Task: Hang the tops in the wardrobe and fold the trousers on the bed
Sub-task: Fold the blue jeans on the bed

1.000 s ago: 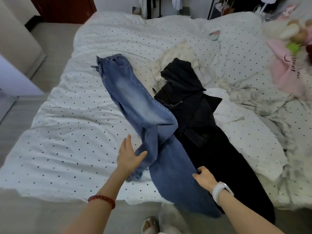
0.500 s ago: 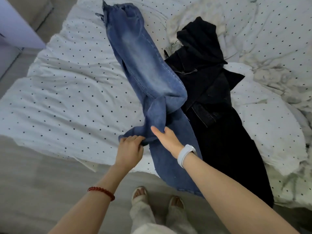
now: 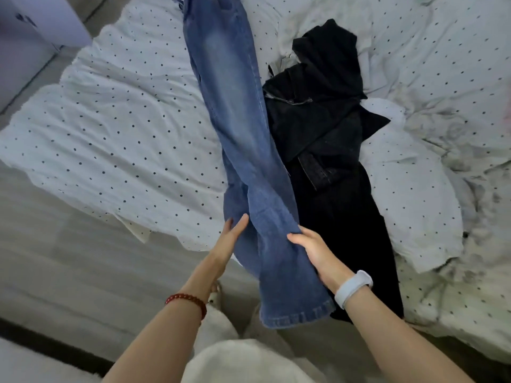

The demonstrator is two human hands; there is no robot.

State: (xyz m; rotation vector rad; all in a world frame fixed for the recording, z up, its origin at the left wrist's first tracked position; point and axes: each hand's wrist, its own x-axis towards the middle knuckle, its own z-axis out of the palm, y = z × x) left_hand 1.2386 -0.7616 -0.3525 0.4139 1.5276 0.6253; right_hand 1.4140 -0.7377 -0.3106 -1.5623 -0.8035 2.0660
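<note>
Fingers (image 3: 240, 223) of the left hand (image 3: 228, 241) are straight and together, laid flat against the left edge of the faded blue denim jeans (image 3: 237, 128), with no curl round the cloth. Right hand (image 3: 315, 251) lies against the right edge of the same leg section, thumb on the top face; whether its other fingers wrap beneath cannot be told, as the denim hides them. Both hands therefore bracket the lower legs between them.

Location of the jeans: stretched lengthwise across the white, black-dotted bed cover (image 3: 124, 128), waistband end far up near the top edge of view, hems (image 3: 297, 317) hanging off the near side of the bed above the floor. The two legs appear laid one over the other, with a slight twist just above the hands.

Touching them on the right lies a heap of black garments (image 3: 326, 125): what looks like a black top or jacket over black trousers, unsorted and unfolded. A pale garment (image 3: 284, 63) shows beneath the heap.

Assessment of progress: early. The blue jeans are lined up leg on leg but no crosswise fold is yet made. The black items remain untouched in a pile. No wardrobe or hanger is in view, so nothing shows any top as hung. Most of the work remains outstanding.
</note>
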